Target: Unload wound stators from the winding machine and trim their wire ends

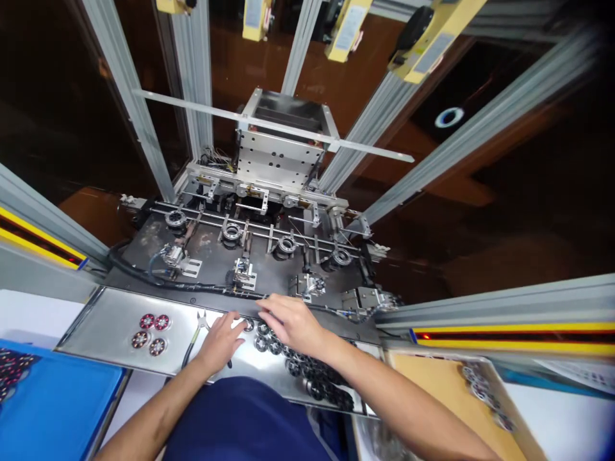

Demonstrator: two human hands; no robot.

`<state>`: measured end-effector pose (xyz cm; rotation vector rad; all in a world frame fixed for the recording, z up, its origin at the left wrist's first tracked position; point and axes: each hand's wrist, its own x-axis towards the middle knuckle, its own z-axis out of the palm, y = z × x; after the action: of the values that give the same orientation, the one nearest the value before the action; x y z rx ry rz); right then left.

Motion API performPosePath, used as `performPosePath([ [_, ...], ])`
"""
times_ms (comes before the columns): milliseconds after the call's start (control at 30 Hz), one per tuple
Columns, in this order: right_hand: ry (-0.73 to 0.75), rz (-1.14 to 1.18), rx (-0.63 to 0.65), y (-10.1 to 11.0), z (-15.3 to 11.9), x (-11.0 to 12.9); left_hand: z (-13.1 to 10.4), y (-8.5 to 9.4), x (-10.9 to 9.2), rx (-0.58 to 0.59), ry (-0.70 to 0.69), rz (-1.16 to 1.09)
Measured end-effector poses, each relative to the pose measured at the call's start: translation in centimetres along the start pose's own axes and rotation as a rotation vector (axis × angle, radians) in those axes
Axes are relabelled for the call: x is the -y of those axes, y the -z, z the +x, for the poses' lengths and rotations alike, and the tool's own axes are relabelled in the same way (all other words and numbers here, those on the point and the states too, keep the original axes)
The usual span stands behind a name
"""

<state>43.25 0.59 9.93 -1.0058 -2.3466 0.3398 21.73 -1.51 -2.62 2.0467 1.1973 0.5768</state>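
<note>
My left hand [222, 340] is over the metal tray [110, 314], its fingers apart, with the fingertips beside a small black round part [248, 325]. Whether it touches that part is hard to tell. Just right of the cutting pliers [202, 320] lies this hand. My right hand [291, 325] hovers above the tray's back edge, thumb and fingers close together; anything between them is too small to make out. Beneath and beside it are several black round parts [275, 347], which run into a heap [317, 378] under my right forearm.
Four red-and-black round parts [162, 322] sit at the tray's left. Behind is a machine bed [216, 256] with ring fixtures [287, 246] and clamps. Yellow sensor bars [519, 336] flank both sides. A blue bin [62, 403] stands left, a cardboard box [423, 378] right.
</note>
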Motion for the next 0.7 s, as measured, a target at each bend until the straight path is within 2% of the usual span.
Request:
performPosePath([
  [67, -0.062, 0.027, 0.006, -1.6, -2.5, -0.7, 0.4, -0.1, -0.1, 0.006, 0.019, -0.018],
  [133, -0.092, 0.057, 0.022, -3.0, -3.6, -0.8, 0.6, 0.4, -0.6, 0.013, 0.037, -0.055],
  [267, -0.053, 0.139, 0.032, -4.0, -3.5, 0.0, 0.2, 3.9, -3.3, 0.02, 0.09, -0.184],
  [400, 0.01, 0.23, -0.054, -3.7, -2.3, 2.2, -1.5, 7.5, -7.0, 0.011, 0.147, -0.368],
  [467, 0.0, 0.241, -0.133, -3.4, -1.8, 3.5, -2.4, 8.1, -8.4, -0.049, 0.181, -0.461],
  [567, -0.029, 0.337, -0.219, -2.3, -1.1, 5.1, -3.4, 8.2, -9.4, -0.171, 0.234, -0.545],
  [633, -0.055, 0.512, -0.16, -1.0, -0.5, 5.5, -4.0, 8.4, -9.6, -0.239, 0.259, -0.56],
  [700, -0.094, 0.714, -0.019, 0.2, 0.3, 5.3, -4.5, 8.9, -9.8, -0.277, 0.269, -0.559],
])
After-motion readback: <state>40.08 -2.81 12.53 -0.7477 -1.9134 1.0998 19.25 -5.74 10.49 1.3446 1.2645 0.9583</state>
